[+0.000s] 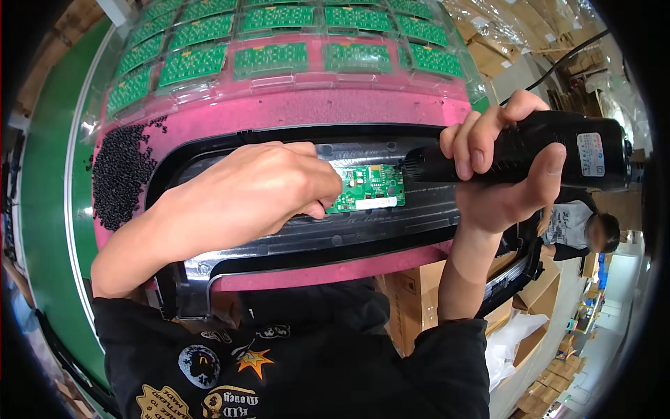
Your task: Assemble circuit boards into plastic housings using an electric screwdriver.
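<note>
A green circuit board (366,183) with a white label strip lies in a long black plastic housing (314,241). My left hand (279,183) is closed, its fingertips pinched at the board's left end, which they partly hide. In my right hand (499,157) is a black electric screwdriver (551,150), held nearly level, fingers over its top and thumb along the near side. Its narrow front points left and meets the board's upper right corner. Whether the bit sits in a screw there is too small to tell.
Small black screws (122,174) lie heaped on the pink mat (279,108) at the left. Beyond the housing, clear trays (272,82) hold several green boards. A cable (569,56) runs at the upper right. Cardboard boxes (412,300) stand below right; another person (576,223) is farther off.
</note>
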The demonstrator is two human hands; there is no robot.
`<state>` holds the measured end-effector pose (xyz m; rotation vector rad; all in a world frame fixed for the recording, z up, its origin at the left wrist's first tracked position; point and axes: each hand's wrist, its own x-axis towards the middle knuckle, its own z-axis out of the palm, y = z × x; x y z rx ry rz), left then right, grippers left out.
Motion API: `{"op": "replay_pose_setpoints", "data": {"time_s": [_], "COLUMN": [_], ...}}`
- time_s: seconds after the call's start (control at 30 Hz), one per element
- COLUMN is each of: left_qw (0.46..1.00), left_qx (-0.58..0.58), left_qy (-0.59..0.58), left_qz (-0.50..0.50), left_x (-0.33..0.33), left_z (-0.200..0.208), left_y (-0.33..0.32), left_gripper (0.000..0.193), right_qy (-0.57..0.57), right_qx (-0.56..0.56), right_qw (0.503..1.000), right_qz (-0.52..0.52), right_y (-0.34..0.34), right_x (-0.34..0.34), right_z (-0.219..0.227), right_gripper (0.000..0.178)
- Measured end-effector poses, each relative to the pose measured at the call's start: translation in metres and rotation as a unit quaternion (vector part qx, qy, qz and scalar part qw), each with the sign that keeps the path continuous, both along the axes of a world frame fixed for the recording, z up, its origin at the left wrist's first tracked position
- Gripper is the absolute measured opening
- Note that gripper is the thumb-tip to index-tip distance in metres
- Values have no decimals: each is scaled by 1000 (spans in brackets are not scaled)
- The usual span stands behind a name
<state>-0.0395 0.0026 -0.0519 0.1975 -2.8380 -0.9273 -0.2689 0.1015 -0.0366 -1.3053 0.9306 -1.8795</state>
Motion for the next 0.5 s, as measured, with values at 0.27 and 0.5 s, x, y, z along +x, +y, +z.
{"op": "replay_pose_setpoints", "data": {"time_s": [0.27, 0.5], "left_qw": [998, 999], "left_qx": [-2, 10], "left_qy": [-66, -47], "left_qz": [4, 23], "left_x": [4, 1], "left_z": [4, 0], "left_y": [0, -1], "left_gripper": [13, 11], "right_qy": [67, 85], "right_qx": [27, 7], "right_qw": [997, 996], "right_qz": [42, -7], "right_y": [-12, -8], "right_x": [5, 12], "right_z": [-3, -1], "right_gripper": [54, 62]}}
